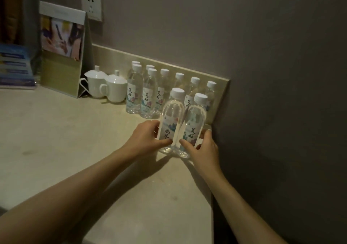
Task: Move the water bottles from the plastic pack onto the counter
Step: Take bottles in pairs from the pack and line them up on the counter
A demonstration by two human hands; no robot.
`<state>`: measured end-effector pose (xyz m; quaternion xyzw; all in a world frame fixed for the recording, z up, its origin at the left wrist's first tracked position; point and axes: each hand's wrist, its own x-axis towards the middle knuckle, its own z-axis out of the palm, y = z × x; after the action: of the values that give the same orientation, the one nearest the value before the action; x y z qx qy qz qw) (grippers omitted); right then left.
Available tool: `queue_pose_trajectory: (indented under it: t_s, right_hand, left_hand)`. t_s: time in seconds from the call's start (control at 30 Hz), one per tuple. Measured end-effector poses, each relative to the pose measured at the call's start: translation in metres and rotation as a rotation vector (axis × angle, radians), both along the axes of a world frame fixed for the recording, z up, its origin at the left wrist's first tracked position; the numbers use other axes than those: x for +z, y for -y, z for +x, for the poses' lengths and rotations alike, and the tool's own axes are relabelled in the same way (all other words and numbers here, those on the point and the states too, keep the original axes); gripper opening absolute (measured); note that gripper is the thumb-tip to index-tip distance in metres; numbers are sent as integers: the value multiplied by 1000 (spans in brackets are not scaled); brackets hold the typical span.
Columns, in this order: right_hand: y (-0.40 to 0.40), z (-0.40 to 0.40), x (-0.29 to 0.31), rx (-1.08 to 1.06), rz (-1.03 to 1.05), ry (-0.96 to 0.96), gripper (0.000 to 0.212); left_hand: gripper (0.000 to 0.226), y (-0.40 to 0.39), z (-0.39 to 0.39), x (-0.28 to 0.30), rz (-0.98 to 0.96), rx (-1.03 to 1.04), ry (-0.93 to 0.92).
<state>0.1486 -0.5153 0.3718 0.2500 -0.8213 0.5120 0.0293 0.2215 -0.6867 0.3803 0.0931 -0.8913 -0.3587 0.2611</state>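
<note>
Two clear water bottles with white caps stand side by side on the beige counter (75, 140), near its right end. My left hand (144, 136) grips the left bottle (171, 120) around its label. My right hand (203, 148) grips the right bottle (194, 125) low on its label. Behind them, several more bottles (150, 91) stand in rows along the backsplash. No plastic pack is in view.
Two white lidded cups (105, 86) stand left of the bottle rows. A folded card stand (63, 50) and a blue booklet (15, 65) sit at the back left. A grey wall (281, 112) closes the counter's right side. A power socket (92, 5) is on the back wall.
</note>
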Motion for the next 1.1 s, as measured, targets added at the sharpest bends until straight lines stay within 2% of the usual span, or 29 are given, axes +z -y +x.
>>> queue_pose_trajectory:
  t_s: [0.23,0.3,0.4,0.47,0.63,0.73,0.87,1.1]
  right_hand:
    - [45,-11,5,-115,66,-22,47]
    - [58,-15,7,-149,60,49,47]
    - [76,-21,8,-218,25,191,41]
    - [85,-23,7,-285,36,168,35]
    - [100,-28,9,-366,138,88,40]
    - [106,-35,12,-383,193,68,40]
    - [113,-46,15,-383,250,45,42]
    - [124,-57,18,-394,251,43,50]
  left_hand:
    - [42,41,-21,-4,90,2,-15]
    - [40,54,-29,-3,83,-7,-7]
    - [34,70,-40,-2,-15,6,29]
    - [37,75,-48,0,-136,34,54]
    - [45,79,-62,4,-488,134,152]
    - [49,77,-68,2,-486,132,213]
    - [46,80,-75,-2,-427,134,190]
    - [44,84,-92,0,-494,147,200]
